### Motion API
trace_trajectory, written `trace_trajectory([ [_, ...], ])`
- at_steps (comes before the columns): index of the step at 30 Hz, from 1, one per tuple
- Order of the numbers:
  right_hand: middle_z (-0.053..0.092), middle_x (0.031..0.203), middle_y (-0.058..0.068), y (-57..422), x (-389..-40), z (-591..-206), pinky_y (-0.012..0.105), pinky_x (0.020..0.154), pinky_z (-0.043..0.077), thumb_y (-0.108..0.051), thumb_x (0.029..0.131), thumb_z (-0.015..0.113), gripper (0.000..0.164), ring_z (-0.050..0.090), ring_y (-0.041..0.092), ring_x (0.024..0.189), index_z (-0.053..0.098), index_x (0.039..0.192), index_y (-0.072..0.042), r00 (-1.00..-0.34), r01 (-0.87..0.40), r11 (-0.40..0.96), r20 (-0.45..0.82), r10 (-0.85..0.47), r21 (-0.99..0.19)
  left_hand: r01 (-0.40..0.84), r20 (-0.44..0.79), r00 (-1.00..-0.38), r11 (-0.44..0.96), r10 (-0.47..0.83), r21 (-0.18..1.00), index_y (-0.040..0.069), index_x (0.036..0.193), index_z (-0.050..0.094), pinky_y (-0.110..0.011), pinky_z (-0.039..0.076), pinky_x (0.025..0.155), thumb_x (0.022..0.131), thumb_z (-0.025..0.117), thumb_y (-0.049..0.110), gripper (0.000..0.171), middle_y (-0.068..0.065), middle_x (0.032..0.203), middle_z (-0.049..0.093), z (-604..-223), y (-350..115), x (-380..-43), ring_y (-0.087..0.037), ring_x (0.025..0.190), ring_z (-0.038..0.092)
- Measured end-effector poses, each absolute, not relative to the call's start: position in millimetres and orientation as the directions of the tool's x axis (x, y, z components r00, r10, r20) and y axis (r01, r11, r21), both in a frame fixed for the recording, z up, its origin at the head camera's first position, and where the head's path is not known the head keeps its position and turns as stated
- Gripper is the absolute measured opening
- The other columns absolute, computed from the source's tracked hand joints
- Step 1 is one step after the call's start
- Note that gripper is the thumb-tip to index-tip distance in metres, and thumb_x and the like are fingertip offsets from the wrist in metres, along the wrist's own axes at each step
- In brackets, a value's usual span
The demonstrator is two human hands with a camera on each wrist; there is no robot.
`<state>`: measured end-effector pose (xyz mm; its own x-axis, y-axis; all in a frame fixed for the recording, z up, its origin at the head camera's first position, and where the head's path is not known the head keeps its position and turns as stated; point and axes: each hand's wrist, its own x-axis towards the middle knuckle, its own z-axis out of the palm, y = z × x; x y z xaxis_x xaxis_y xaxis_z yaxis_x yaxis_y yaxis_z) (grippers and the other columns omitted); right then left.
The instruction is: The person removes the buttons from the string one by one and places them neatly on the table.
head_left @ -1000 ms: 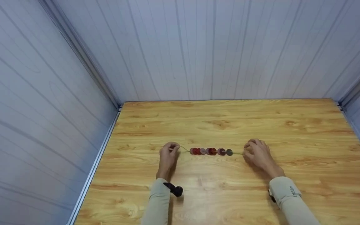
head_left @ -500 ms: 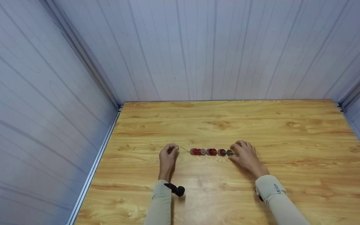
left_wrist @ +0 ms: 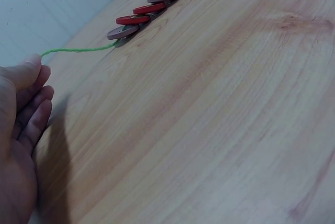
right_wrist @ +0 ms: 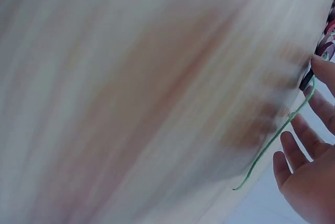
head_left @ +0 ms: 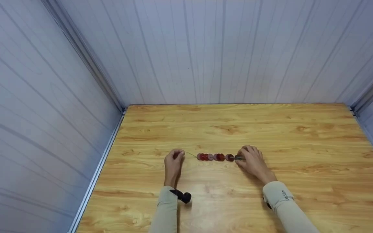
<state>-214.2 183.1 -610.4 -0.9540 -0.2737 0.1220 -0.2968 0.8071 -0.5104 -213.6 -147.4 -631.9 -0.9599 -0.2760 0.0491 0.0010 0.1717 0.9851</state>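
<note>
A row of round buttons (head_left: 219,157), red, mauve and dark, lies threaded on a thin green string (left_wrist: 78,50), overlapping like fallen tiles. My left hand (head_left: 173,165) pinches the string's left end between thumb and forefinger, a short way off the row. At the row's other end my right hand (head_left: 254,162) pinches the dark last button (right_wrist: 306,81) with thumb and forefinger. Its remaining fingers are spread in the right wrist view. From that button the loose tail of the string runs past the fingers. The fingers partly cover the dark button in the head view.
The wood-grain table (head_left: 225,129) meets a pale panelled wall (head_left: 206,51) at the back and another wall (head_left: 28,113) at the left. A black wrist-camera mount (head_left: 181,196) sticks out from the left sleeve.
My right hand has moved left from the string's right end to the dark last button and now pinches it. My left hand has hardly moved, still pinching the string.
</note>
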Motion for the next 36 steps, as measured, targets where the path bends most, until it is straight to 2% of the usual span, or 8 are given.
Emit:
trace_trajectory([
  [6, 0.055, 0.118, 0.013, 186.2, -215.6, -613.3, 0.056, 0.095, 0.030, -0.027, 0.084, 0.074, 0.025, 0.044, 0.037, 0.113, 0.065, 0.101, -0.010, -0.961, -0.270, 0.746, 0.130, -0.242, -0.609, -0.009, 0.035, -0.955, 0.147, -0.296, 0.989, 0.005, 0.093, 0.069, -0.024, 0.049, 0.074, 0.090, 0.068, 0.017, 0.013, -0.009, 0.091, 0.067, -629.6, -148.0, -213.4, -0.017, 0.084, 0.060],
  [10, 0.055, 0.119, 0.012, 190.4, -215.0, -614.0, 0.057, 0.099, 0.028, -0.027, 0.084, 0.074, 0.026, 0.043, 0.036, 0.116, 0.065, 0.102, -0.011, -0.969, -0.241, 0.712, 0.121, -0.216, -0.660, -0.012, 0.024, -0.955, 0.120, -0.296, 0.993, -0.001, 0.095, 0.068, -0.026, 0.049, 0.075, 0.091, 0.066, 0.012, 0.014, -0.016, 0.093, 0.067, -619.9, -147.5, -209.9, -0.024, 0.087, 0.060],
  [19, 0.055, 0.120, 0.014, 200.4, -213.8, -613.0, 0.058, 0.101, 0.028, -0.024, 0.084, 0.074, 0.025, 0.043, 0.037, 0.117, 0.065, 0.102, -0.009, -0.972, -0.233, 0.707, 0.128, -0.199, -0.668, -0.018, 0.024, -0.946, 0.128, -0.322, 0.992, 0.004, 0.093, 0.069, -0.025, 0.050, 0.075, 0.091, 0.065, 0.013, 0.010, -0.010, 0.090, 0.067, -630.1, -149.3, -213.6, -0.017, 0.084, 0.060],
  [30, 0.052, 0.127, 0.019, 216.8, -209.9, -611.1, 0.060, 0.104, 0.023, -0.026, 0.087, 0.071, 0.028, 0.038, 0.042, 0.125, 0.064, 0.106, -0.007, -0.982, -0.181, 0.707, 0.086, -0.168, -0.684, -0.044, -0.010, -0.944, 0.096, -0.329, 0.994, 0.000, 0.099, 0.067, -0.027, 0.052, 0.077, 0.093, 0.063, 0.015, 0.017, -0.012, 0.093, 0.067, -631.4, -150.2, -211.8, -0.019, 0.087, 0.062],
  [36, 0.050, 0.129, 0.020, 225.4, -209.6, -609.3, 0.060, 0.104, 0.021, -0.026, 0.087, 0.071, 0.030, 0.036, 0.043, 0.126, 0.064, 0.107, -0.005, -0.984, -0.172, 0.691, 0.081, -0.161, -0.702, -0.045, -0.012, -0.948, 0.095, -0.318, 0.994, -0.007, 0.100, 0.066, -0.040, 0.051, 0.082, 0.093, 0.062, 0.008, 0.018, -0.020, 0.095, 0.066, -622.8, -148.2, -211.4, -0.030, 0.090, 0.061],
])
